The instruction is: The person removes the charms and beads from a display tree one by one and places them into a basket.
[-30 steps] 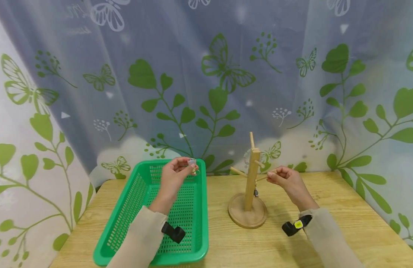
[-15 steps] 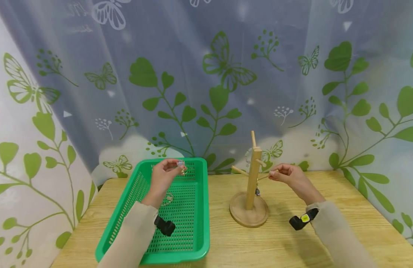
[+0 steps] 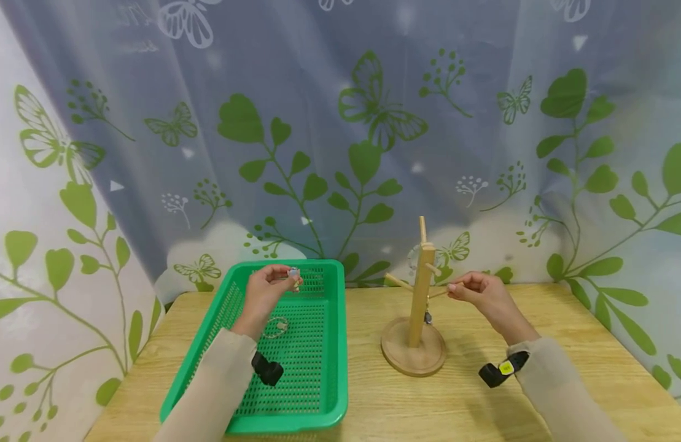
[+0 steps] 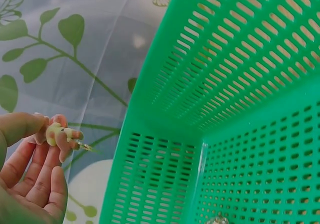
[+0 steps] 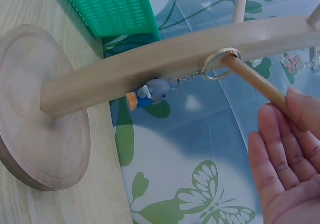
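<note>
My left hand (image 3: 260, 296) pinches a small figure keychain (image 4: 60, 135) over the far part of the green basket (image 3: 342, 344). Pink and yellow parts of the figure show in the left wrist view, with a bit of metal at its end. My right hand (image 3: 484, 298) pinches the outer end of a thin wooden peg (image 5: 257, 84) on the wooden stand (image 3: 420, 301). From that peg, close to the post, a second keychain (image 5: 152, 91) hangs by its ring (image 5: 206, 69); its figure is grey and blue with an orange end.
A beaded bracelet (image 3: 277, 327) lies in the basket. Another bracelet (image 3: 413, 256) hangs from an upper peg behind the post. The stand's round base (image 3: 398, 353) rests on the wooden table (image 3: 373, 399), right of the basket. A patterned curtain (image 3: 312, 123) closes off the back.
My left hand has moved left with the figure keychain, away from the basket's right rim, and the bracelet in the basket has come into sight. My right hand stays at the peg's end.
</note>
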A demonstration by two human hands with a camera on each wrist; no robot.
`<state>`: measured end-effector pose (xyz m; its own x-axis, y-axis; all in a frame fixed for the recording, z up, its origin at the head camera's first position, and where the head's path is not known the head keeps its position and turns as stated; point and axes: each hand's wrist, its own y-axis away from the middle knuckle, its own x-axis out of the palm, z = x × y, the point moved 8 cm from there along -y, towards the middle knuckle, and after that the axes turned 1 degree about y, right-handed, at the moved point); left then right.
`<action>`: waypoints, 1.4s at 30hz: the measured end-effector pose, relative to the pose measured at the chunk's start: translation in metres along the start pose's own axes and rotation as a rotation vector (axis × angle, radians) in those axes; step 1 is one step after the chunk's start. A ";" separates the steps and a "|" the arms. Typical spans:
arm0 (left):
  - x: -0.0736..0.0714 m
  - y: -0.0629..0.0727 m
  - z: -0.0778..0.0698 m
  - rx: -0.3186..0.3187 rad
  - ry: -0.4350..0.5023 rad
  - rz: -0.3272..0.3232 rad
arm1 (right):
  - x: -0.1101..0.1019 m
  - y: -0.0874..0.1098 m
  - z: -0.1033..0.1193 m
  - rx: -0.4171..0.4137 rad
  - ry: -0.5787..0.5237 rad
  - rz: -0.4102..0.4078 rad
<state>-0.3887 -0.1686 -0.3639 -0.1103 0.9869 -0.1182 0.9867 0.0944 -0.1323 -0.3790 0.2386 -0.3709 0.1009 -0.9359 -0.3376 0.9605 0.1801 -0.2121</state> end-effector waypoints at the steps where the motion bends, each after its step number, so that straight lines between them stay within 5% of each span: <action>1: 0.000 0.000 0.000 -0.003 -0.001 0.003 | -0.001 0.002 0.000 0.002 0.008 -0.008; 9: 0.002 -0.005 0.006 -0.028 -0.017 0.005 | -0.003 0.013 0.002 0.008 -0.005 -0.009; 15: 0.003 -0.008 0.014 -0.022 -0.035 0.021 | -0.008 0.010 0.008 0.034 0.101 0.048; 28: -0.007 -0.015 0.034 -0.027 -0.075 0.088 | -0.018 -0.031 0.052 -0.068 0.108 0.061; 42: -0.020 -0.027 0.050 0.005 -0.255 0.031 | -0.001 -0.063 0.086 -0.062 -0.003 0.067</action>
<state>-0.4194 -0.1971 -0.4076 -0.1069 0.9243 -0.3663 0.9895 0.0630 -0.1297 -0.4172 0.2017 -0.2783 0.1649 -0.9222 -0.3499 0.9339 0.2601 -0.2455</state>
